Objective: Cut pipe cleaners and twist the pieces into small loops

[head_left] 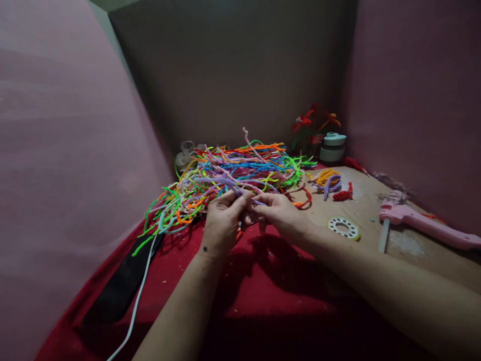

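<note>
Both hands meet over the red cloth at the near edge of a heap of coloured pipe cleaners. The left hand and the right hand each close their grip on one lilac pipe cleaner, held between them just above the tabletop. A pink glue gun lies to the right, and a small white pot at the back holds red and orange flowers.

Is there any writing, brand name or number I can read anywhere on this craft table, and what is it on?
None can be read.
Pink glue gun: no label visible.
Round white tape rolls: no readable print, too small and blurred.
Ringed disc: holes only, no numbers.
Pile of pipe cleaners, and the lilac pipe cleaner between left hand and right hand: plain.
</note>
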### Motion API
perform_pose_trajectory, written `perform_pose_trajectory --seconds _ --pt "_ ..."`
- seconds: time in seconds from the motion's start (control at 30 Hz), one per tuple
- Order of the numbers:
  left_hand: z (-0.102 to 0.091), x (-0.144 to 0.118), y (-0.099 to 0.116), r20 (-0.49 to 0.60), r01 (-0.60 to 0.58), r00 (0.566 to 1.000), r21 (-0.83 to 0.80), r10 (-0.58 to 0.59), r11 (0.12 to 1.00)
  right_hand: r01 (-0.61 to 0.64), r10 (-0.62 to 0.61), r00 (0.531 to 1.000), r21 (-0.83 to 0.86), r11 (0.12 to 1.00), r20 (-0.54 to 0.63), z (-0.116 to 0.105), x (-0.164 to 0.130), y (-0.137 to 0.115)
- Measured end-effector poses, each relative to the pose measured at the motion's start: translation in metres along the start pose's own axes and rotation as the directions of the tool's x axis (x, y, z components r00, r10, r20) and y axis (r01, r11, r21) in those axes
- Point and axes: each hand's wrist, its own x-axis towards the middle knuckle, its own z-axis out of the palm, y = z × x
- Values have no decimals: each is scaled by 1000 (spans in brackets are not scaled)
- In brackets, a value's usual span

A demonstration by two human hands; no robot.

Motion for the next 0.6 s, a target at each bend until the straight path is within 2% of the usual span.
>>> perform_pose_trajectory --seconds 0.1,0.2,0.33,0.4,0.43,0.5,0.57,0.6 --pt "-1 2 0 -74 -20 997 -82 14 996 -95 97 995 84 992 -17 3 -1 -3" --pt "-2 5 -2 -134 -50 991 -174 27 984 -107 108 994 -52 993 13 5 -3 -4" --pt "-3 7 -3 -172 -45 985 -280 -4 959 35 -8 997 -350 936 77 6 -5 -4" --pt "-3 6 -3 -152 -35 988 -260 -6 965 59 -27 995 -354 933 97 4 -5 -4" --pt "-4 6 -3 -130 -32 991 -239 1 971 31 -1 994 -269 963 111 3 -5 -4" --pt "-6 6 -3 -82 -28 997 -210 11 977 -88 79 980 46 995 183 1 -4 -5" --pt "-7 5 -1 -68 -26 998 -212 11 977 -226 129 953 357 906 274 0 -4 -5" --pt "-8 5 1 -73 -26 997 -216 10 976 -271 142 944 452 850 300 -1 -3 -5"
